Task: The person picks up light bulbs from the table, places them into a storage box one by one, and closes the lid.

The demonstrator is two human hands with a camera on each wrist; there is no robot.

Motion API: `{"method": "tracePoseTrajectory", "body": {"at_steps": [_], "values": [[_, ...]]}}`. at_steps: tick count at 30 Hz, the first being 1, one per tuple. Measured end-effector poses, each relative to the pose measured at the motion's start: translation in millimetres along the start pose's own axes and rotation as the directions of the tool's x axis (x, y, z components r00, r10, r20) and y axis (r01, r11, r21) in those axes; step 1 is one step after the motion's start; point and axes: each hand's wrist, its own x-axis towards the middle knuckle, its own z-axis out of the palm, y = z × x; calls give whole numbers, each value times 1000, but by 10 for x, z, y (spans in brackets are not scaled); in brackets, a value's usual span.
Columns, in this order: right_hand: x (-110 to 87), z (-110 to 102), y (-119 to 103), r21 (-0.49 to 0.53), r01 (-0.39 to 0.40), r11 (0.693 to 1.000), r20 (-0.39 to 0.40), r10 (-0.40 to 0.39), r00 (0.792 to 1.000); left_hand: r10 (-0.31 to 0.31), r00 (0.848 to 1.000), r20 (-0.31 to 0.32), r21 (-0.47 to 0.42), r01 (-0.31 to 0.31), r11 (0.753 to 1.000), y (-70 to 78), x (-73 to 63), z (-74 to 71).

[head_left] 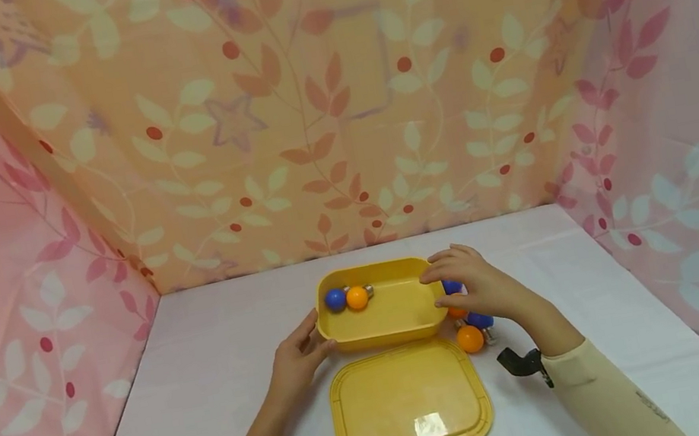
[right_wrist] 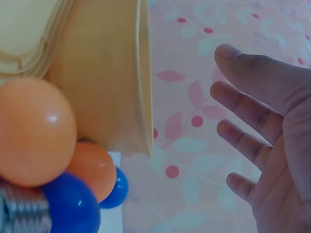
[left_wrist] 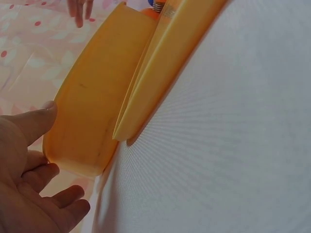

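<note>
A yellow plastic box point(head_left: 396, 327) stands uncovered on the table. My left hand point(head_left: 297, 358) holds its left front corner, the thumb on the front wall and the fingers round the end; the left wrist view shows this hand point(left_wrist: 34, 174) close up. Inside, at the left, lie a blue bulb point(head_left: 335, 300) and an orange bulb point(head_left: 357, 297) with metal screw bases. My right hand point(head_left: 471, 282) hovers over the box's right end, fingers spread and holding nothing. Partly beneath it, several bulbs lie outside the box, among them an orange bulb point(head_left: 470, 340) and a blue bulb point(right_wrist: 73, 204).
A flat yellow lid point(head_left: 412, 408) lies in front of the box, close to its front wall. The white-covered table point(head_left: 218, 348) is bounded by floral cloth walls point(head_left: 302, 102) at the back and both sides.
</note>
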Motion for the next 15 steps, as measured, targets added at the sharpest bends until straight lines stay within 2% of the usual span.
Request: {"method": "tracePoseTrajectory", "body": {"at_steps": [7, 15], "values": [[-227, -23, 79, 52, -19, 998, -31, 21, 999, 11, 1000, 6, 12, -11, 1000, -23, -10, 10], [-312, -85, 222, 67, -112, 991, -17, 113, 993, 2, 1000, 5, 36, -2, 999, -9, -5, -1]]}}
